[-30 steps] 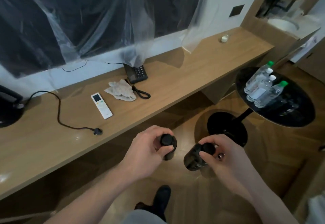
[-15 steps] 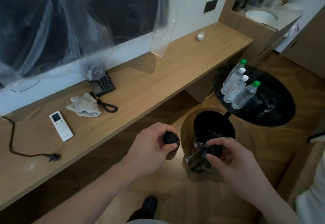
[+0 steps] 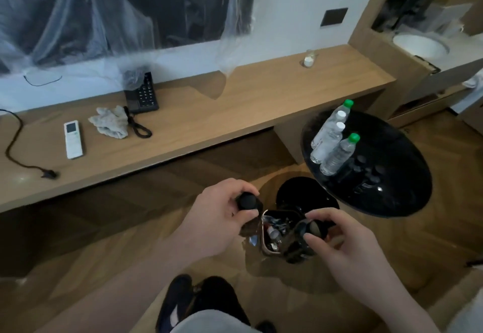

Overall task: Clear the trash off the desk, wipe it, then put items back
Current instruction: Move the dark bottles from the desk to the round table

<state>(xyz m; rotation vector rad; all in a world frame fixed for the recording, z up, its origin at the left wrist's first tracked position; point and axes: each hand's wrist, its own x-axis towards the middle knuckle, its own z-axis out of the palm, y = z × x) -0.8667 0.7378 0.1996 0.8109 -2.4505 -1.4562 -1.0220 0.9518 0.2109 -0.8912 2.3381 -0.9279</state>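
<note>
My left hand [image 3: 219, 217] grips a dark bottle [image 3: 248, 202] by its black cap. My right hand [image 3: 337, 241] grips a second dark bottle [image 3: 311, 233] the same way, tilted. Both are held over a small trash bin [image 3: 271, 233] on the floor, with litter visible inside it. The long wooden desk [image 3: 235, 105] runs behind, carrying a crumpled grey cloth [image 3: 111, 122], a white remote [image 3: 73, 139], a black telephone [image 3: 142, 95] and a small glass candle [image 3: 309, 58].
A round black side table [image 3: 392, 176] to the right bears several plastic water bottles [image 3: 332, 136]. A black cable with plug [image 3: 48, 174] lies on the desk's left part. Plastic sheeting hangs over the dark screen [image 3: 130, 6] on the wall. My shoe [image 3: 175, 304] is on the wooden floor.
The view has swung right and down, and the trash bin has come into sight beneath my hands. Both hands still hold their bottles, now lower over the bin.
</note>
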